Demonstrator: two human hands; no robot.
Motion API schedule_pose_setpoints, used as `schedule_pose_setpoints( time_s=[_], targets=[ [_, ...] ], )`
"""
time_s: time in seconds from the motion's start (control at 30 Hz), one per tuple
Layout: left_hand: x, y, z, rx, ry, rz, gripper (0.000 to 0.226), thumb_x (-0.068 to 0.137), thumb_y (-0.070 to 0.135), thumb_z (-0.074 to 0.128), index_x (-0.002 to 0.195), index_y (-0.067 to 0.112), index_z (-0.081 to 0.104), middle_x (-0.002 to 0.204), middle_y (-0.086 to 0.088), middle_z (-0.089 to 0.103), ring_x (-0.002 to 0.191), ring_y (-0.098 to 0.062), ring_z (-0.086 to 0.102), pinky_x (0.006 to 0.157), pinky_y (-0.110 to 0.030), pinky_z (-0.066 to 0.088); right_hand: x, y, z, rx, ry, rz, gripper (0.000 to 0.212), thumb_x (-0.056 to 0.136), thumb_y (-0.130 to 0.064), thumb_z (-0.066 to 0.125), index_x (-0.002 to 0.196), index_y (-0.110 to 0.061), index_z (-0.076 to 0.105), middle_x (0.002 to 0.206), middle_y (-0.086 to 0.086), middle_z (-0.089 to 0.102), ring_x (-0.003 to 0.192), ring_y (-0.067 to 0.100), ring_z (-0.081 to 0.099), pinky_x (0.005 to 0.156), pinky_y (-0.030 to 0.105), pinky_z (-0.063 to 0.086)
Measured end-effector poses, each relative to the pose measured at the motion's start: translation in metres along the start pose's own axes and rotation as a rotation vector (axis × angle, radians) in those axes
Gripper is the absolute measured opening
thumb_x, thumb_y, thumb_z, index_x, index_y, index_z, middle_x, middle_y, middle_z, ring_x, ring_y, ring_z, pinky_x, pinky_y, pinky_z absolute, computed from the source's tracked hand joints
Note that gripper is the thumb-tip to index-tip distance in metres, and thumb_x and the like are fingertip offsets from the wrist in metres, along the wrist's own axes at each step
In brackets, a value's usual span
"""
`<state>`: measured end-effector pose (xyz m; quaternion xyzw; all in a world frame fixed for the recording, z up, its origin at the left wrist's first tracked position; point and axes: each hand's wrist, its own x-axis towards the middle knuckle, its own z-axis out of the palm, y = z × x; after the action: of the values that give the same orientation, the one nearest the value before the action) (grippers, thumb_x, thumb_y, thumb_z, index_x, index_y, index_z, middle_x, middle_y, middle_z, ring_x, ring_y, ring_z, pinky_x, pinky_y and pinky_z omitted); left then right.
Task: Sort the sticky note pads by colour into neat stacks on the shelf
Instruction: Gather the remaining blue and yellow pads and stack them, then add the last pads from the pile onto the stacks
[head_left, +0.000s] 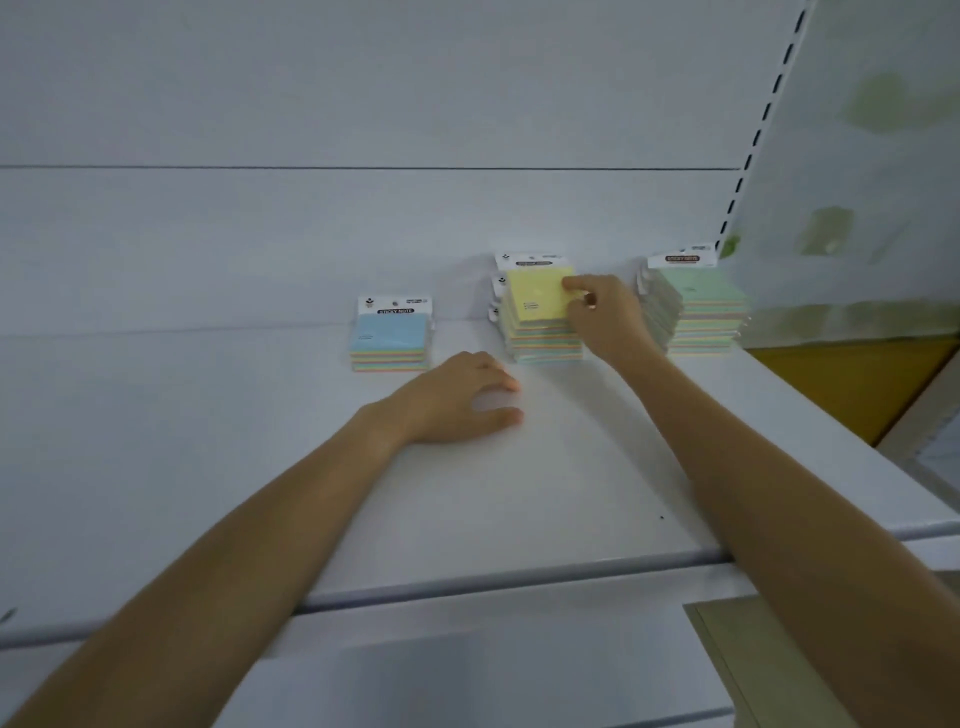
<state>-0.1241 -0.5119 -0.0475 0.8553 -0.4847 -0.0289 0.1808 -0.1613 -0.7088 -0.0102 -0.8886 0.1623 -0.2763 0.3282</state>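
Three stacks of square sticky note pads in clear wrappers with white header cards stand in one row at the back of the flat white shelf board, each apart from its neighbour. The low blue-topped stack on the left looks two pads high. The taller yellow-topped stack is in the middle and the tallest green-topped stack on the right; their pads are too blurred to count. Two bare hands are in view. The right hand pinches the right edge of the top yellow pad, which lies on its stack. The left hand rests palm down on the shelf board in front of the gap between blue and yellow, fingers loosely curled, holding nothing
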Motion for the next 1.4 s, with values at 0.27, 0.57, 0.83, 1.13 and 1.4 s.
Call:
schedule_pose_setpoints(
  time_s=[0.27, 0.57, 0.83, 1.13, 1.4],
  targets=[
    [-0.01, -0.005, 0.001, -0.003, 0.034, -0.02, 0.048, 0.087, 0.048, 0.049, 0.132, 0.029, 0.047, 0.142, 0.006, 0.041, 0.134, -0.009, 0.031, 0.113, -0.031, 0.027, -0.006, 0.015, 0.01, -0.203, -0.097, -0.113, 0.039, 0.09, -0.032, 0.048, 0.124, -0.012, 0.053, 0.133, 0.013, 0.045, 0.124, 0.034, 0.034, 0.103, 0.034, 0.026],
    [-0.017, -0.008, 0.001, 0.014, 0.053, -0.073, 0.049, 0.088, 0.047, 0.049, 0.133, 0.028, 0.045, 0.145, 0.008, 0.039, 0.135, -0.007, 0.029, 0.11, -0.022, 0.021, -0.016, 0.011, 0.014, -0.206, 0.007, -0.281, 0.046, 0.092, -0.032, 0.046, 0.133, -0.012, 0.042, 0.143, 0.014, 0.033, 0.132, 0.033, 0.027, 0.107, 0.04, 0.022],
    [-0.029, 0.003, -0.013, 0.085, 0.079, -0.075, 0.043, 0.091, 0.038, 0.049, 0.128, 0.017, 0.052, 0.142, 0.0, 0.046, 0.132, -0.015, 0.039, 0.108, -0.022, 0.024, -0.031, -0.017, 0.014, -0.286, 0.028, -0.506, 0.041, 0.09, -0.027, 0.05, 0.126, -0.006, 0.051, 0.137, 0.017, 0.045, 0.126, 0.037, 0.038, 0.106, 0.04, 0.025],
    [-0.128, -0.05, -0.066, 0.266, 0.198, -0.12, 0.04, 0.094, 0.042, 0.039, 0.128, 0.025, 0.05, 0.139, 0.008, 0.047, 0.13, -0.013, 0.038, 0.101, -0.033, 0.04, -0.067, -0.107, 0.065, -0.374, -0.136, -0.601, 0.045, 0.093, -0.032, 0.043, 0.135, -0.016, 0.041, 0.138, 0.009, 0.044, 0.127, 0.03, 0.036, 0.104, 0.036, 0.024],
    [-0.279, -0.15, -0.135, 0.411, 0.317, -0.363, 0.044, 0.095, 0.042, 0.034, 0.132, 0.023, 0.046, 0.14, 0.003, 0.048, 0.13, -0.018, 0.04, 0.1, -0.035, 0.039, -0.129, -0.231, 0.179, -0.403, -0.341, -0.695, 0.049, 0.094, -0.036, 0.038, 0.14, -0.019, 0.031, 0.144, 0.009, 0.037, 0.131, 0.03, 0.031, 0.107, 0.041, 0.026]
  ],
)
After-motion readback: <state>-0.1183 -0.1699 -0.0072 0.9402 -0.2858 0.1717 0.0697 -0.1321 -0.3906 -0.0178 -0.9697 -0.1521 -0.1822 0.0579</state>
